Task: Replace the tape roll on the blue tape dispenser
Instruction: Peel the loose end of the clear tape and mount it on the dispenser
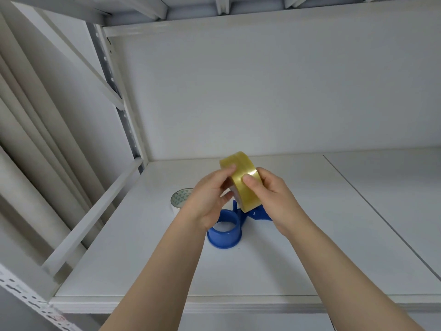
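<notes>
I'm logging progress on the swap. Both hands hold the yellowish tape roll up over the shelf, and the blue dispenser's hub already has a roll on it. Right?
Not quite. The head view shows the blue dispenser with a bare hub. Both the left hand and right hand hold the yellowish tape roll above the shelf.

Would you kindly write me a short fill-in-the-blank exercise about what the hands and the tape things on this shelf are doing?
1. The yellowish tape roll is held by ____ hands, the left hand and the right hand.
2. The dispenser lying on the shelf is coloured ____.
3. The dispenser's round hub has ____ roll on it.
4. A second roll, partly hidden by the left hand, lies on the ____.

Missing words: both; blue; no; shelf
</notes>
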